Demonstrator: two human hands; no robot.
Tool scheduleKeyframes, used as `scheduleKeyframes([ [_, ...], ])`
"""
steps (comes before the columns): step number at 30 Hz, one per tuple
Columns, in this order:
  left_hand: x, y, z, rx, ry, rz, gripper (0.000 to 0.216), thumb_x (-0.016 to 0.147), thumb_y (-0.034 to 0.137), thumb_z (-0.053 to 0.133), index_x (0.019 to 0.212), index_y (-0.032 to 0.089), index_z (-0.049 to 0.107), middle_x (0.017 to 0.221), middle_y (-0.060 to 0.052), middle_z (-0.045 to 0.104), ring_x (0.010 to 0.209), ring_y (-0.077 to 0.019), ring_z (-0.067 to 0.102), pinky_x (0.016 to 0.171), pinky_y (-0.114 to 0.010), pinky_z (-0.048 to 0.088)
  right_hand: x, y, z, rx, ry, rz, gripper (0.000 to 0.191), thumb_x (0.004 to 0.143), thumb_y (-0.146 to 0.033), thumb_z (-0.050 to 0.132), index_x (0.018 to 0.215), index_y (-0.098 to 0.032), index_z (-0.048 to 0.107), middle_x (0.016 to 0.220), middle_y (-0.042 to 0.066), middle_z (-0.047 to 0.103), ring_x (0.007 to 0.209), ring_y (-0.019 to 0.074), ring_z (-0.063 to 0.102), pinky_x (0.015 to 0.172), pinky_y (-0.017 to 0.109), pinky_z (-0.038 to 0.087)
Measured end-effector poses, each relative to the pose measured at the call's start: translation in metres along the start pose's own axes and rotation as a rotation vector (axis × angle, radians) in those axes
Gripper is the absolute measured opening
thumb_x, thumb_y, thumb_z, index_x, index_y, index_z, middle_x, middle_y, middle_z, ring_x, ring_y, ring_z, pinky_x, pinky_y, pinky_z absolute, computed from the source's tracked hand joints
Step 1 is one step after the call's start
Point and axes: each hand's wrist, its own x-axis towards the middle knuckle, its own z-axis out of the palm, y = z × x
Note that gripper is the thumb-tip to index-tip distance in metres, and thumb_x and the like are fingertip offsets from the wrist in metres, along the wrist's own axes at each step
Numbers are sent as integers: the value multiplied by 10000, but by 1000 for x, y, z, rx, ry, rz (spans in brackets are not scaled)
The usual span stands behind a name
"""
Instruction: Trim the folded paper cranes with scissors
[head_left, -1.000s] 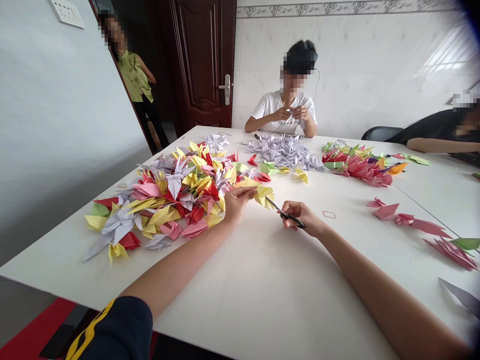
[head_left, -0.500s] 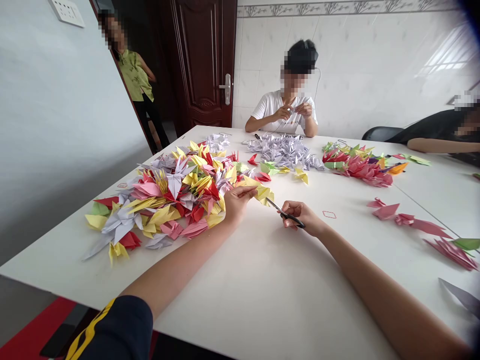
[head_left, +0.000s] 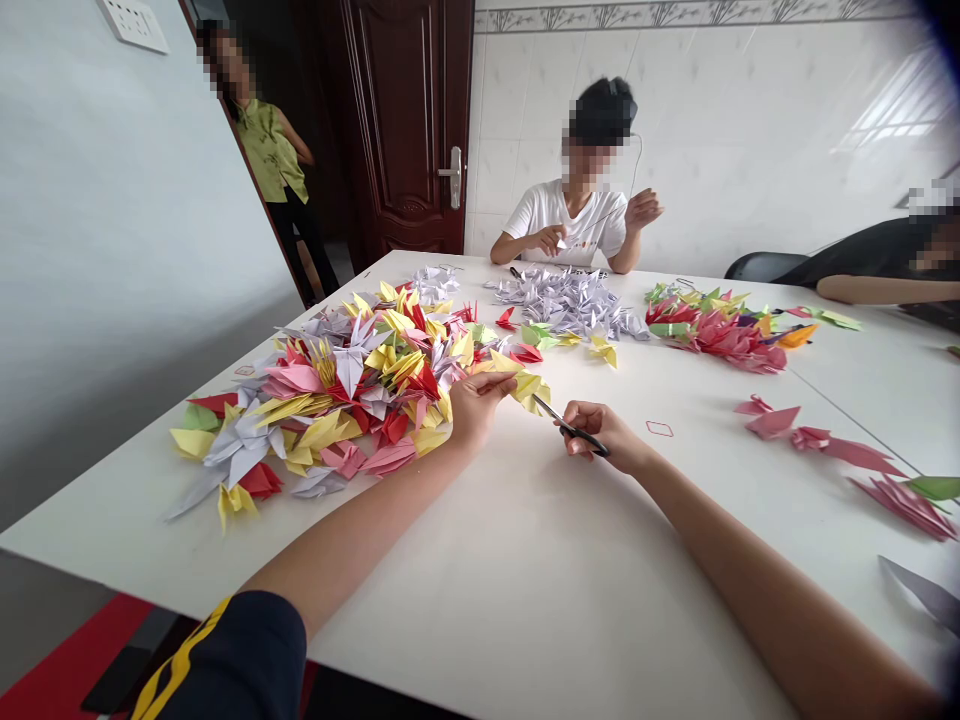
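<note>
Co-worker's hand (head_left: pixel 644 209) now higher, yellow paper (head_left: pixel 532 387) pinched in left hand (head_left: pixel 472 408), scissors (head_left: pixel 591 440) in curled right hand (head_left: pixel 617 433)

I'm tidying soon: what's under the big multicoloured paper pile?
White table shows around the edges of the big multicoloured pile; the surface beneath is covered, so anything there can't be seen.

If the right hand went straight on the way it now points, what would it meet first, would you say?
The right hand holds scissors aimed at the yellow paper in the left hand. That paper would likely come first; the tips seem to reach its edge, though depth is unclear.
</note>
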Motion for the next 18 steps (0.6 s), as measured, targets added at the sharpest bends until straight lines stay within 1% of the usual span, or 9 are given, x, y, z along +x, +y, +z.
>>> scheduleKeyframes([
  [6,2,0,-1,18,1,50,292,628,402,880,804,179,813,743,-54,759,723,-181,689,728,-335,586,-2,-1,-3,-8,-2,1,428,561,-370,920,776,-202,590,580,-4,653,454,98,470,392,215,327],
  [12,2,-5,-3,52,3,93,300,674,415,854,837,167,809,815,-74,769,756,-174,695,724,-299,565,-1,2,2,33,-26,-7,456,561,-390,921,770,-208,559,574,-12,642,450,94,461,394,213,309],
  [18,-2,-2,-1,89,28,91,222,692,346,836,818,166,805,816,-67,771,753,-157,684,729,-278,544,0,6,5,61,-49,-50,455,579,-407,918,772,-203,560,577,-15,641,439,81,430,400,212,291],
])
